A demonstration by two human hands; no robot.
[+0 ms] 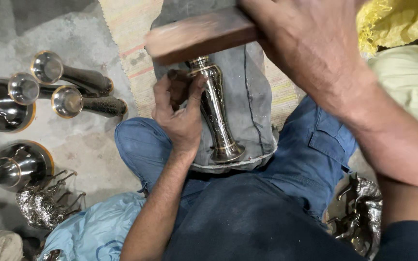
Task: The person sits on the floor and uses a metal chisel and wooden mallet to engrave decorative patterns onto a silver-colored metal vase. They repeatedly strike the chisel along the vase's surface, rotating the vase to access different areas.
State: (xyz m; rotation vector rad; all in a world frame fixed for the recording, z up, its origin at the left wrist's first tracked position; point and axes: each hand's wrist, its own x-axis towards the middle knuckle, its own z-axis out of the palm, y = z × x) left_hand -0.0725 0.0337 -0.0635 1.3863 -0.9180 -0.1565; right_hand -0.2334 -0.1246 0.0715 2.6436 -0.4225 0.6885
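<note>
My left hand (179, 112) grips a dark engraved metal vase (217, 118) with brass bands, which lies on a grey cloth (247, 92) over my knees. The vase's flared foot points toward me. My right hand (310, 43) holds a brown wooden block (199, 36) by one end. The block's other end is right over the far end of the vase and hides it.
Several similar metal vases (68, 94) and round vase parts (22, 164) lie on the concrete floor at left. A silvery ornate piece (42, 205) and a blue plastic bag (93, 227) sit lower left. Yellow sacking (397, 19) is upper right, more metal pieces (364, 212) lower right.
</note>
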